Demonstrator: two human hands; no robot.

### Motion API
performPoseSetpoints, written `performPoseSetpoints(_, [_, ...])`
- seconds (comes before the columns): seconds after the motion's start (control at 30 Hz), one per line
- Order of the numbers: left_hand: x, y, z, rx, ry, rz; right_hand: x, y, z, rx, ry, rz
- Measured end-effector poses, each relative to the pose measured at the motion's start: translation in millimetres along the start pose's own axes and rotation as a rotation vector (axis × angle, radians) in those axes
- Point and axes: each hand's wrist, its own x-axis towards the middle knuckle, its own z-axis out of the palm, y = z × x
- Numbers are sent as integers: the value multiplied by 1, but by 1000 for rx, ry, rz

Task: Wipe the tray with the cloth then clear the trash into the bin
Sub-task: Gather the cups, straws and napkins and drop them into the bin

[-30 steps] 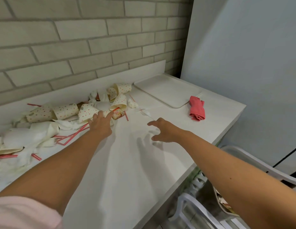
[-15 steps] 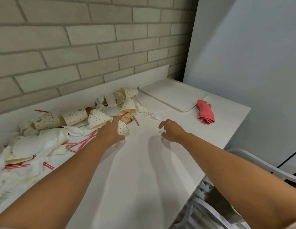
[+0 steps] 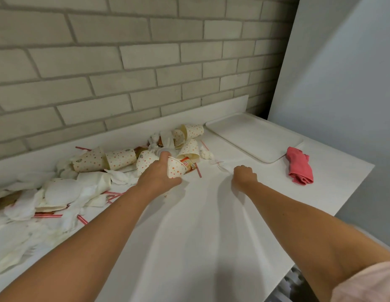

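A white tray (image 3: 255, 138) lies flat at the back right of the white counter. Just right of it sits a crumpled red cloth (image 3: 299, 165). Trash is heaped along the wall on the left: dotted paper cups (image 3: 122, 159), crumpled napkins (image 3: 59, 192) and red straws (image 3: 48, 215). My left hand (image 3: 157, 175) is closed around one dotted paper cup (image 3: 175, 168) at the heap's near edge. My right hand (image 3: 244, 176) rests on the counter with curled fingers, next to a clear plastic fork (image 3: 220, 165); whether it holds the fork I cannot tell. No bin is in view.
A grey brick wall (image 3: 146, 62) backs the counter, and a pale panel (image 3: 342, 83) stands at its right end. The counter's front edge (image 3: 320, 234) runs diagonally at the lower right, with a white chair part below it.
My left hand has closed on a dotted cup and lifted it off the heap's edge. My right hand has curled its fingers near the plastic fork. The camera has tilted up slightly.
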Motion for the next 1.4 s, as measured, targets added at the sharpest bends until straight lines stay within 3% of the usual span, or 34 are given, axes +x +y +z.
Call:
performPoseSetpoints(0.4, [44, 26, 17, -43, 21, -79, 52, 15, -15, 6, -268, -323])
performPoseSetpoints(0.57, [62, 35, 27, -85, 40, -119, 68, 8, -24, 38, -222, -485])
performPoseSetpoints(0.77, [72, 43, 36, -107, 59, -151, 98, 11, -19, 109, -66, -479])
performPoseSetpoints(1.0, [77, 43, 46, -115, 69, -194, 111, 20, -11, 132, -83, -473])
performPoseSetpoints(1.3, [81, 52, 55, -132, 63, -211, 105, 19, -14, -45, -176, -523])
performPoseSetpoints(1.4, [81, 54, 57, -146, 64, -212, 98, 20, -22, 114, -188, -523])
